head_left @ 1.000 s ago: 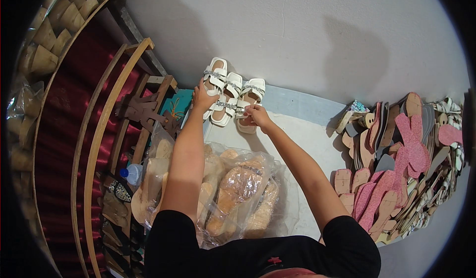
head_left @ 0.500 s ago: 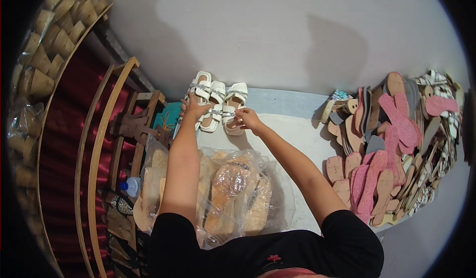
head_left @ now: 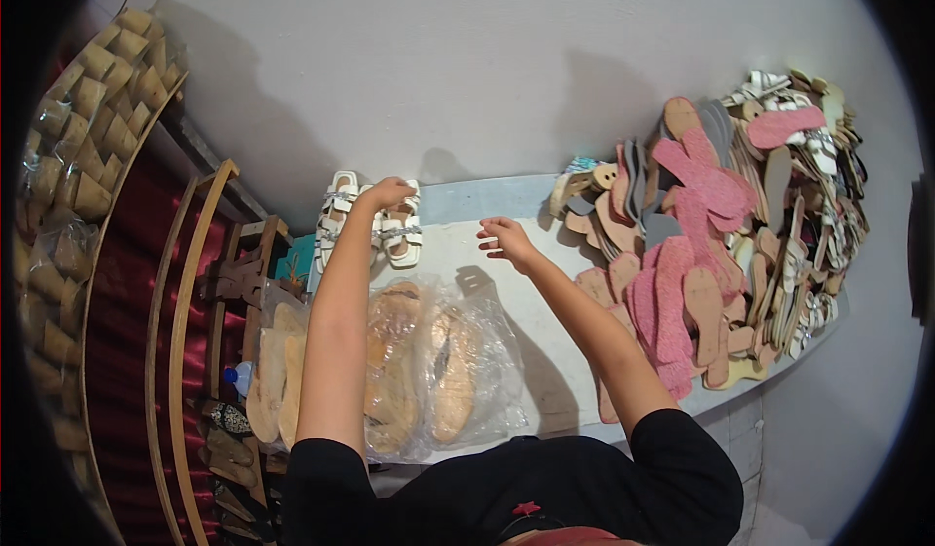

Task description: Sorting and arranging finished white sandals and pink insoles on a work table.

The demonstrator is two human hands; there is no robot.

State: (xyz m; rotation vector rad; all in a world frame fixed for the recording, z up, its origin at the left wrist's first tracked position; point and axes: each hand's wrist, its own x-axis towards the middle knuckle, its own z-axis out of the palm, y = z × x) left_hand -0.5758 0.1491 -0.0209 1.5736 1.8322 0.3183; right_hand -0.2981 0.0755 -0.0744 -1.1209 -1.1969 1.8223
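Sandals (head_left: 375,223) left of insole heap (head_left: 721,234)

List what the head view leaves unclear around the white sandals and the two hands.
- Left hand: it lies over the white sandals, so the grip and fingertips are hidden.
- Sandal count: the left forearm crosses the row, so the number cannot be told.
- Clear plastic bag: glare and creases blur the tan soles inside.
- Right hand: hangs open, but contact with the table is unclear.

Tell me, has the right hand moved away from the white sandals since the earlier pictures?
Yes. The right hand left the white sandals and now hovers open to their right; the left hand rests on them.
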